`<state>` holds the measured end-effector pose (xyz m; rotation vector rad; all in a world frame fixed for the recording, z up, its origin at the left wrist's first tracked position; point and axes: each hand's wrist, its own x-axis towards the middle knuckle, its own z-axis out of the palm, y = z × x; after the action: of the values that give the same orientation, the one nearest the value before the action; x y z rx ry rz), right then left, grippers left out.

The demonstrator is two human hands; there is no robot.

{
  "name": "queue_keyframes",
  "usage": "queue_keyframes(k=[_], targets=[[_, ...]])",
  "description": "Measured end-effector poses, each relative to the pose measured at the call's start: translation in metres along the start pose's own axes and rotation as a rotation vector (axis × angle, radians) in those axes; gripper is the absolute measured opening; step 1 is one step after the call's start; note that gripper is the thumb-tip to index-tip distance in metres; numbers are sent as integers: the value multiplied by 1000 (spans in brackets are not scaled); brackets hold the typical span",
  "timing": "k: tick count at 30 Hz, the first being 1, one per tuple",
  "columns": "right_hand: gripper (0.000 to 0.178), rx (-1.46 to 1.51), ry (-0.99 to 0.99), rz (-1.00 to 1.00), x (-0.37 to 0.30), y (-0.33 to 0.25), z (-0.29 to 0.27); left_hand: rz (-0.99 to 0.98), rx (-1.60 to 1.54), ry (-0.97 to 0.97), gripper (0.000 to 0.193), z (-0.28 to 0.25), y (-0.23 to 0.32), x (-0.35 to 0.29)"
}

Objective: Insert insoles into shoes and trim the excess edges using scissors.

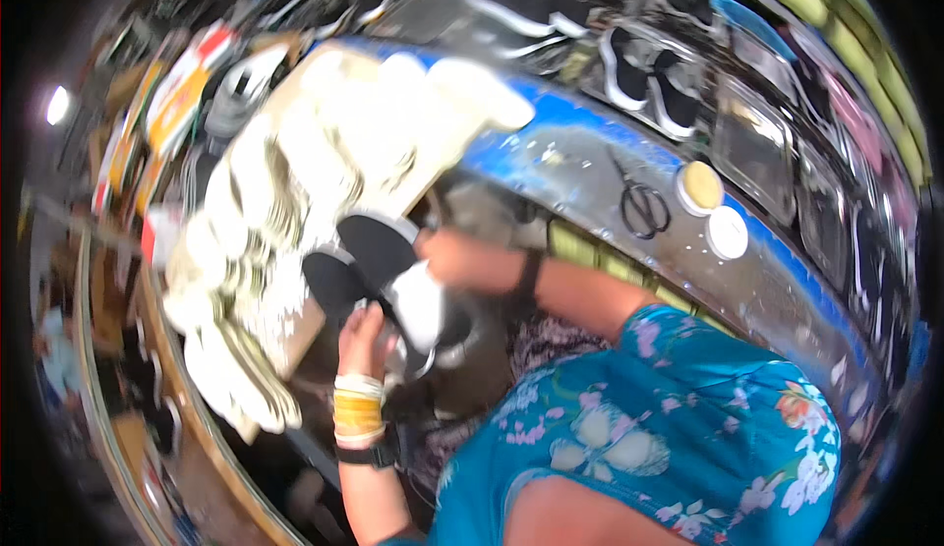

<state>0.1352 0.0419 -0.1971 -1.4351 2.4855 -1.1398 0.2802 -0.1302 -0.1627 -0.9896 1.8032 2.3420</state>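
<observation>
Two black shoes with white edges are bunched together between my hands, smeared by motion. The farther shoe (377, 247) lies against the fingers of my right hand (460, 261), which are closed at its right side. The nearer shoe (332, 279) reaches down to my left hand (364, 342), whose fingers are curled on its lower edge. A white piece (421, 308) shows just below the right hand; whether it is part of a shoe I cannot tell. Yellow and white bands circle my left wrist.
Stacks of cream sole-shaped pieces (285, 168) cover the board at left. On the blue-edged metal bench lie black scissors (643, 208), a tub with yellowish contents (700, 188) and a white lid (728, 232). Behind it stand black shoes (649, 79) and clear trays (752, 133).
</observation>
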Motion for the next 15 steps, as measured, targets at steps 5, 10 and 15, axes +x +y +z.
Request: queue_keyframes(k=[5,10,15], targets=[[49,305,-291,517,-23,-20,-52,301,1172,385,57,-2,-8,36],[13,-789,210,950,-132,80,-107,492,1232,505,36,-30,-26,60],[10,-1211,269,893,-183,127,-100,702,1012,437,30,-68,-30,47]])
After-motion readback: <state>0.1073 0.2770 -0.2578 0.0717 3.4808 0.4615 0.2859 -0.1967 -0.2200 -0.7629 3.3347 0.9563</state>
